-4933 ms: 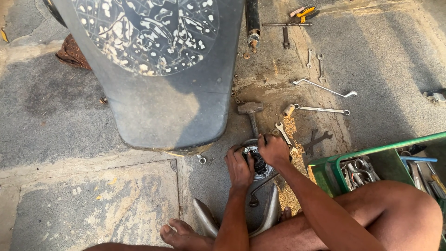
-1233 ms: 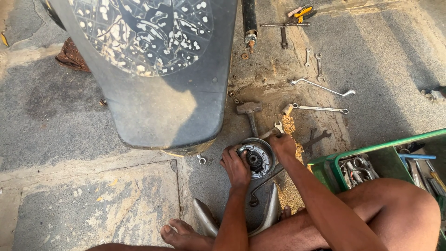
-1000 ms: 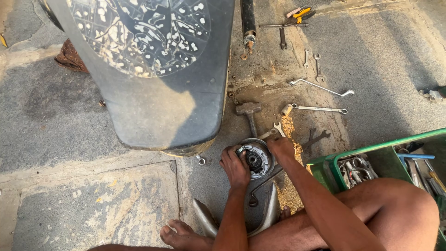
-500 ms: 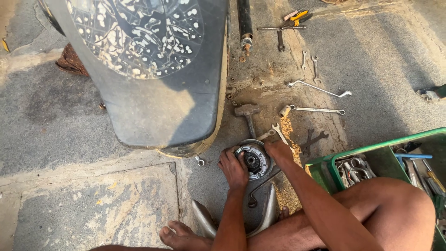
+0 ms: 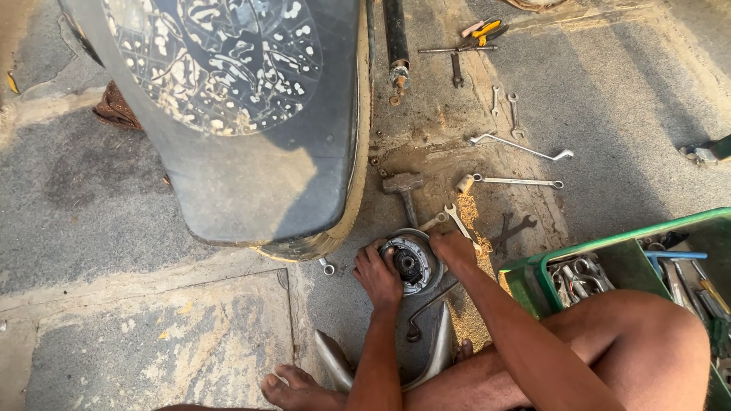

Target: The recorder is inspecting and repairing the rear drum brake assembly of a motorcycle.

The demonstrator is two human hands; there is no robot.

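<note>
Round metal hub [image 5: 407, 262] between left hand [image 5: 378, 274], right hand [image 5: 453, 248] grip.

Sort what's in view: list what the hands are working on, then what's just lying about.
In hand:
round metal hub
left hand
right hand

Lying about:
hammer
long spanner
green crate
yellow-handled pliers
</note>
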